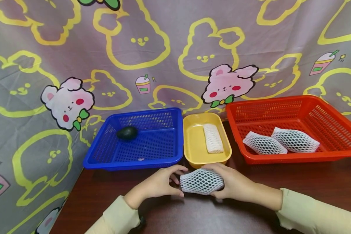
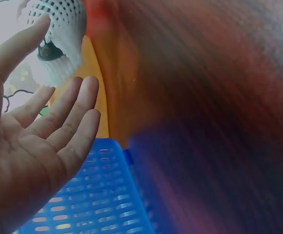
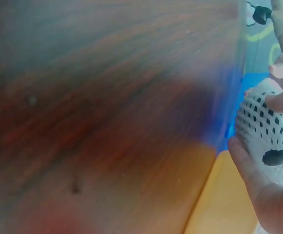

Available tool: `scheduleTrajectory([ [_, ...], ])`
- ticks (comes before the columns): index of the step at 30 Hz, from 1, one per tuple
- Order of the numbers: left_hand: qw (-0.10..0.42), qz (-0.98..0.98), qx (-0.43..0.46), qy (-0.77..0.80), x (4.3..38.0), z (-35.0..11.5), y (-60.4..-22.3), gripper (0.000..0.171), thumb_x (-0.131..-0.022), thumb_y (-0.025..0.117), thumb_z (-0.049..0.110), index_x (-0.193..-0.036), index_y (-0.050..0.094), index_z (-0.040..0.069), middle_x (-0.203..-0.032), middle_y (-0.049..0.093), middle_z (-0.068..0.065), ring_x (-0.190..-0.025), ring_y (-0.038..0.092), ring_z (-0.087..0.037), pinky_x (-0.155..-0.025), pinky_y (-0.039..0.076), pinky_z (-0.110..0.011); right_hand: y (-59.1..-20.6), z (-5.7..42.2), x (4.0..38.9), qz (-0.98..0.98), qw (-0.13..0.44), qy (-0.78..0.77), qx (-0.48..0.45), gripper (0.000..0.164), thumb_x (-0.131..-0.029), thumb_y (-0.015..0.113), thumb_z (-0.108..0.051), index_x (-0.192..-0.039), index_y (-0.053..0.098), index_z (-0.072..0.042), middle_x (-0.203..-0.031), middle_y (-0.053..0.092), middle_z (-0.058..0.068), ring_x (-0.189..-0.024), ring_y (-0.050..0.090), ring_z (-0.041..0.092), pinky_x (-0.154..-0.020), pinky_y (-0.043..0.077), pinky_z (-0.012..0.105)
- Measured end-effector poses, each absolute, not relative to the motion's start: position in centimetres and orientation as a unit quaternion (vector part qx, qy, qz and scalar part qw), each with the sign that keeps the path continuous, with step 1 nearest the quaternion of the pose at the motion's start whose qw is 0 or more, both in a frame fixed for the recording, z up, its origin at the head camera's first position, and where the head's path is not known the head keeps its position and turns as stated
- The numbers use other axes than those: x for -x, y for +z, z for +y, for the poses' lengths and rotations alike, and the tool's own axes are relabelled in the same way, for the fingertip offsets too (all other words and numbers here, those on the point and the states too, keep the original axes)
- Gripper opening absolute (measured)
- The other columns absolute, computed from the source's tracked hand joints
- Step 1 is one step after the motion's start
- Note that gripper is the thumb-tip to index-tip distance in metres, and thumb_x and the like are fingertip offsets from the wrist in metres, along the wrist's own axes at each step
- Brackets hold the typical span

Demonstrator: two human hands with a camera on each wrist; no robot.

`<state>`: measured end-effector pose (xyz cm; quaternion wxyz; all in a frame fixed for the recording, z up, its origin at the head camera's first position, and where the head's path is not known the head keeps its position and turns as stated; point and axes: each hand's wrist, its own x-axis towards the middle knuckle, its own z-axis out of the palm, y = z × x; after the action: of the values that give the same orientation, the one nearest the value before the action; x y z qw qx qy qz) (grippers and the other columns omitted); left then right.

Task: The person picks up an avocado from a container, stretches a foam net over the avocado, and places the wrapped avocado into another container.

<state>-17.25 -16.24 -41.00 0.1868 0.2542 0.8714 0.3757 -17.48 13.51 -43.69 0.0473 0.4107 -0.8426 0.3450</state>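
An avocado in a white foam net [image 1: 201, 182] is held just above the table, in front of the yellow tray. My right hand [image 1: 235, 182] grips its right end between thumb and fingers. At the left end, my left hand [image 1: 161, 182] is spread with thumb and fingers apart. In the left wrist view the left palm [image 2: 29, 156] is bare, and the netted avocado [image 2: 66, 19] lies beyond the fingertips. Dark green skin shows through the mesh and at the net's open end in the right wrist view, where the right hand [image 3: 273, 200] wraps the netted avocado [image 3: 263, 117].
A blue basket [image 1: 134, 162] at the left holds one bare avocado [image 1: 127, 133]. The yellow tray [image 1: 193, 159] in the middle contains flat white foam nets [image 1: 213, 138]. Two netted avocados [image 1: 264, 143] lie in the red basket [image 1: 292, 158] at the right. A patterned curtain [image 1: 169, 78] hangs behind.
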Motion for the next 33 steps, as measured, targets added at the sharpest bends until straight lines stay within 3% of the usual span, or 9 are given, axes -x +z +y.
scheduleTrajectory([
  [15, 0.151, 0.869, -0.291, 0.371, 16.2, -16.7, -39.0, 0.068, -0.083, 0.088, 0.018, -0.142, 0.056, 0.009, -0.126, 0.064, -0.002, -0.1, 0.065, -0.014, -0.089, 0.054, -0.041, -40.8, 14.9, 17.1, -0.84, -0.001, 0.374, -0.393, 0.072, -0.076, 0.092, -0.026, -0.138, 0.057, -0.015, -0.122, 0.064, 0.0, -0.102, 0.06, 0.012, -0.087, 0.053, 0.033],
  [24, 0.133, 0.865, -0.309, 0.373, 16.0, -16.9, -38.0, 0.064, -0.084, 0.087, 0.017, -0.14, 0.058, 0.008, -0.127, 0.065, 0.001, -0.101, 0.065, -0.011, -0.095, 0.052, -0.034, -39.5, 15.2, 16.8, -0.832, -0.022, 0.39, -0.394, 0.071, -0.078, 0.091, -0.027, -0.139, 0.056, -0.016, -0.123, 0.063, 0.001, -0.102, 0.06, 0.012, -0.086, 0.054, 0.033],
  [33, 0.121, 0.853, -0.337, 0.38, 16.1, -17.4, -36.1, 0.054, -0.09, 0.081, 0.015, -0.139, 0.059, 0.01, -0.127, 0.066, -0.001, -0.104, 0.067, -0.019, -0.095, 0.053, -0.044, -37.6, 15.8, 16.5, -0.834, -0.032, 0.394, -0.386, 0.074, -0.077, 0.09, -0.022, -0.142, 0.054, -0.02, -0.128, 0.062, -0.002, -0.105, 0.06, 0.013, -0.09, 0.054, 0.033],
])
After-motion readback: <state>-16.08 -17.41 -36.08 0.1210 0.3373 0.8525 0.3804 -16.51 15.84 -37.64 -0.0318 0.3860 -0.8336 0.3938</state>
